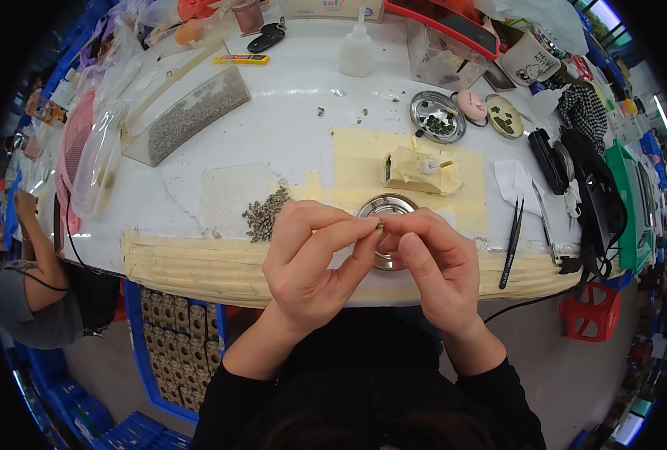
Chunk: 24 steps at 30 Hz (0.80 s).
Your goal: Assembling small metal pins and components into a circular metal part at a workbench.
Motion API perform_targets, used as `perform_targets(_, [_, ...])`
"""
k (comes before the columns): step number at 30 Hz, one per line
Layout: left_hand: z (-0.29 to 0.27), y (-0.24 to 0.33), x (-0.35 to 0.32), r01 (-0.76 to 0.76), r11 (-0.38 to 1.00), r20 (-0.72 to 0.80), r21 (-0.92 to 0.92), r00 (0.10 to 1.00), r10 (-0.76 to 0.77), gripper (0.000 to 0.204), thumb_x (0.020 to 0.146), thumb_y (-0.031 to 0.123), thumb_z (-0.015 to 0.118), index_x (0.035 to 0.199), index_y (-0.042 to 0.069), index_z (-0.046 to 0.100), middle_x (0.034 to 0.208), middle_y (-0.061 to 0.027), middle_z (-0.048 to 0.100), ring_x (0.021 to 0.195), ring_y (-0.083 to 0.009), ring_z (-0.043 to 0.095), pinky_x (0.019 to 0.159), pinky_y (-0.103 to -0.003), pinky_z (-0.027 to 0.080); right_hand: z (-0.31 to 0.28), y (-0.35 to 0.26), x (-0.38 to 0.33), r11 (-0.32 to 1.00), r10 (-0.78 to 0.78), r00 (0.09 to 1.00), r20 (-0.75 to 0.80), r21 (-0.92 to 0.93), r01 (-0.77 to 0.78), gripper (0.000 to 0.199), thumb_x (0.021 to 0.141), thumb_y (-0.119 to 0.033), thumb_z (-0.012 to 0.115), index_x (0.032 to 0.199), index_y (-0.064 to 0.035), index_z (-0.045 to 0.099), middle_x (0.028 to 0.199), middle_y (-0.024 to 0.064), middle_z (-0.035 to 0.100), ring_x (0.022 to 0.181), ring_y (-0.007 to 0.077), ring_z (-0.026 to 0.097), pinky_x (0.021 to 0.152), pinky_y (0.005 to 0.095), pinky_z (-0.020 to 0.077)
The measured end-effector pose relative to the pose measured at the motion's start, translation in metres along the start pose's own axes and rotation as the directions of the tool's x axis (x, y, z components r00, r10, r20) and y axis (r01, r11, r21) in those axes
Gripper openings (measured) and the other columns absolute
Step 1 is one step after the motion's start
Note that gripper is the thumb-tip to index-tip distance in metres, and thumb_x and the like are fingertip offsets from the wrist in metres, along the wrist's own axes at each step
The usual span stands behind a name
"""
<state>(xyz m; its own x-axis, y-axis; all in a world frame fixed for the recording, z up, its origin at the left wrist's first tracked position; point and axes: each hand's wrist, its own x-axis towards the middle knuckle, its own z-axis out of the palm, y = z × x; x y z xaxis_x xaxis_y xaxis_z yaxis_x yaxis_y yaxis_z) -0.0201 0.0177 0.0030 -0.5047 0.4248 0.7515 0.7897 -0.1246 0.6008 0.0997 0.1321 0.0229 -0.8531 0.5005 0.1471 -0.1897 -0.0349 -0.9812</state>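
White desk (pixel 288 142) with tan tape patches. Left hand (pixel 311 259) and right hand (pixel 431 262) meet just above a round metal dish (pixel 388 204) — fingertips of both pinching one tiny metal part (pixel 379 223). Pile of small grey parts (pixel 266 214) left of the dish; black tweezers (pixel 512 244) on the right.

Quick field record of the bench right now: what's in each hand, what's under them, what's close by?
left hand: pinches a tiny part with the right hand
right hand: fingertips on the same part
under hands: round metal dish
left of hands: pile of small grey parts
right of hands: black tweezers, lying on the table
behind dish: taped block
far side: glue bottle, tray of grey parts
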Motion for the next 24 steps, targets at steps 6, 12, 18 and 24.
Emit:
perform_targets(6, [0.001,0.0,0.001,0.018,0.999,0.003,0.036,1.0,-0.018,0.026,0.068,-0.006,0.08,0.092,0.003,0.073,0.082,-0.0046,0.064,0.074,-0.021,0.059,0.065,-0.031,0.045,-0.004,-0.005,-0.003,0.822,-0.343,0.933,0.112,-0.445,0.355,0.027,0.091,-0.003,0.066,0.118,0.0008,0.069,0.091,0.009,0.065,0.079,0.0142,0.061,0.067,0.0245,0.0493])
perform_targets(12, [-0.001,0.0,0.001,0.0,1.0,0.01,-0.011,1.0,0.0,0.026,0.068,-0.005,0.08,0.092,0.003,0.073,0.083,-0.0047,0.064,0.074,-0.0203,0.059,0.064,-0.03,0.044,-0.003,0.007,-0.002,0.914,-0.237,0.971,0.031,-0.332,0.234,0.027,0.092,-0.004,0.066,0.119,0.0007,0.069,0.091,0.0088,0.065,0.079,0.0138,0.06,0.069,0.0251,0.0503])
perform_targets(18, [0.0,0.0,0.0,0.002,1.0,0.012,-0.008,1.0,-0.002,0.026,0.068,-0.005,0.08,0.092,0.003,0.073,0.082,-0.0047,0.064,0.073,-0.0206,0.059,0.064,-0.031,0.045,-0.002,0.002,-0.002,0.998,-0.043,0.999,-0.015,-0.046,0.042,0.024,0.094,-0.006,0.065,0.116,0.0009,0.069,0.093,0.0088,0.065,0.081,0.0143,0.061,0.071,0.0261,0.0502])
perform_targets(24, [-0.001,0.0,0.001,0.015,1.0,0.041,0.019,0.999,-0.016,0.024,0.071,-0.006,0.079,0.093,0.001,0.072,0.085,-0.0065,0.064,0.076,-0.0196,0.059,0.067,-0.03,0.045,-0.003,-0.002,-0.003,0.771,-0.386,0.914,0.126,-0.5,0.394,0.029,0.086,-0.002,0.071,0.115,-0.0005,0.07,0.091,0.0097,0.064,0.08,0.0183,0.061,0.069,0.0261,0.0495])
